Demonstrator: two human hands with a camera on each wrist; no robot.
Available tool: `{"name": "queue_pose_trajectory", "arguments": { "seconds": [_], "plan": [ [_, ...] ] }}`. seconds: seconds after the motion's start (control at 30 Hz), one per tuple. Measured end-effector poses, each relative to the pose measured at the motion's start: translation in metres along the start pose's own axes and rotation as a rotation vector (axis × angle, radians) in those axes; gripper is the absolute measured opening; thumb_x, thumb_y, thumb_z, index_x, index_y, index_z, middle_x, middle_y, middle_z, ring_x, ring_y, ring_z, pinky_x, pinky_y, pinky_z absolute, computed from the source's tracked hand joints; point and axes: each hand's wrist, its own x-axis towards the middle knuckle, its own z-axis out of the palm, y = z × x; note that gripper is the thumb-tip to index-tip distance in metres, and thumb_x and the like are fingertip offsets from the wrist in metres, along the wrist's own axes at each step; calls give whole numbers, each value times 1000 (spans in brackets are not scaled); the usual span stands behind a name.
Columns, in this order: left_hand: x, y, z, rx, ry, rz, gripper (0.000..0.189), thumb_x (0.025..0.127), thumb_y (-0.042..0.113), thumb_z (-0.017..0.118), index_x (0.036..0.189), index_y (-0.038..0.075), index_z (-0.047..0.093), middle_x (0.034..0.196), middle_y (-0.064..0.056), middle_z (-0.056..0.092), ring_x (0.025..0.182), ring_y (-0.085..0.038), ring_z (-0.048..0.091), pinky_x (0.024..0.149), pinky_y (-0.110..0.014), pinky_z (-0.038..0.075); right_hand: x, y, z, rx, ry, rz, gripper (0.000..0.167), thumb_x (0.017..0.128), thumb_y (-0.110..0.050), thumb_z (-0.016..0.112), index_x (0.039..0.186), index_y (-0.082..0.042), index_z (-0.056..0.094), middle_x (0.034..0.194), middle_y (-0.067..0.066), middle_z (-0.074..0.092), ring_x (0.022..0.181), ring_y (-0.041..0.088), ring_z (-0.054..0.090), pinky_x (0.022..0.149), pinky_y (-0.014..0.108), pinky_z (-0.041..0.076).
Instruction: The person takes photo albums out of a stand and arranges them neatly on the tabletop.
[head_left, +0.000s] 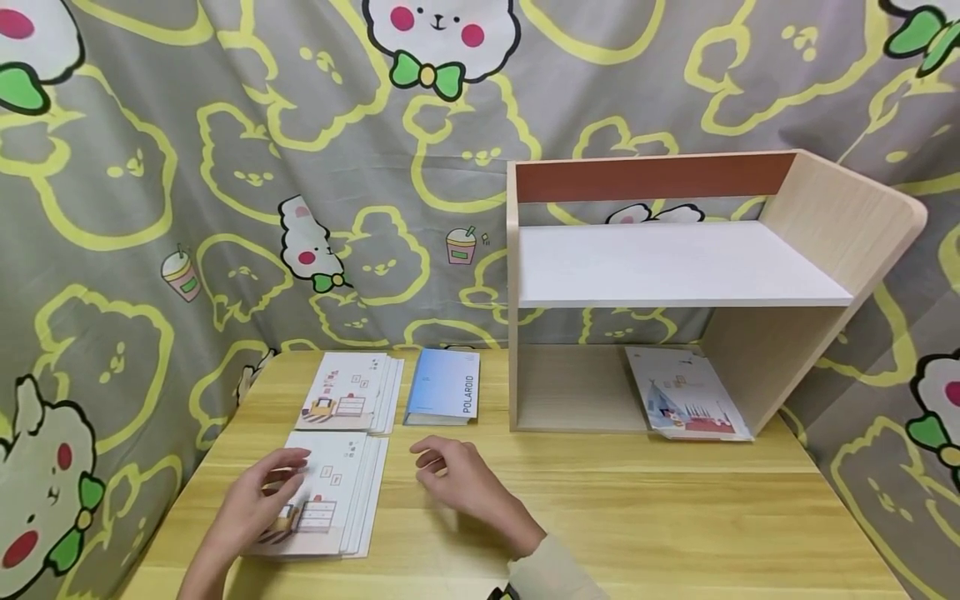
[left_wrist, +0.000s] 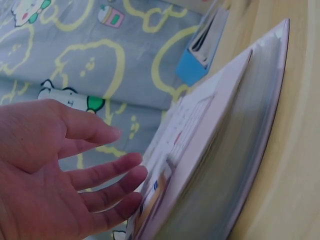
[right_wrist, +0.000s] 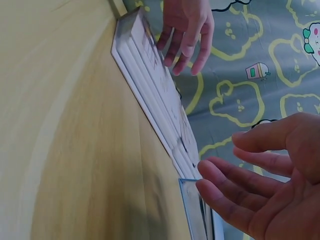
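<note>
My left hand (head_left: 258,504) hovers at the left side of the near stack of white illustrated albums (head_left: 330,492), its fingers loosely bent around nothing. In the left wrist view the fingertips (left_wrist: 134,170) overlap the cover; whether they touch it I cannot tell. My right hand (head_left: 461,475) is over the table to the right of that stack, holding nothing, fingers relaxed. Behind the near stack lies a second stack of white albums (head_left: 348,392). Beside it is a blue and white album marked POLAROID (head_left: 444,385), just beyond my right hand.
A wooden desktop shelf (head_left: 513,358) with a white board (head_left: 675,262) stands at the back right. Inside its lower level, another illustrated album (head_left: 686,396) lies near the right panel. A patterned grey curtain (head_left: 247,175) hangs behind the wooden table (head_left: 600,508).
</note>
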Motion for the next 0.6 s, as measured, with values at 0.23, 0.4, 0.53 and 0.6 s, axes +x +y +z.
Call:
{"name": "queue_pose_trajectory", "arguments": {
  "seconds": [0.23, 0.4, 0.53, 0.6],
  "plan": [
    [9, 10, 7, -60, -59, 3, 29, 99, 2, 65, 128, 4, 66, 119, -14, 69, 105, -26, 66, 83, -27, 56, -4, 1, -15, -20, 24, -19, 27, 94, -1, 67, 120, -7, 71, 102, 8, 75, 91, 10, 70, 82, 23, 56],
    [16, 18, 12, -113, -71, 52, 29, 99, 1, 64, 128, 3, 65, 120, -17, 68, 105, -28, 67, 82, -27, 55, -9, -1, -27, -24, 43, -24, 29, 94, -1, 67, 122, -7, 70, 104, 6, 75, 93, 13, 71, 82, 23, 56],
    [22, 25, 15, -159, -71, 94, 28, 99, 0, 64, 127, 2, 66, 121, -18, 68, 104, -27, 67, 81, -27, 55, -12, -3, -36, -30, 56, -38, 29, 95, 0, 66, 123, -7, 70, 106, 7, 75, 95, 16, 72, 82, 23, 56],
    [24, 29, 17, -181, -80, 102, 29, 99, 1, 65, 128, 3, 66, 122, -18, 67, 105, -27, 67, 81, -27, 55, -15, -3, -40, -21, 60, -41, 29, 95, 0, 65, 123, -7, 70, 106, 8, 75, 95, 18, 72, 82, 23, 57]
  ]
}}
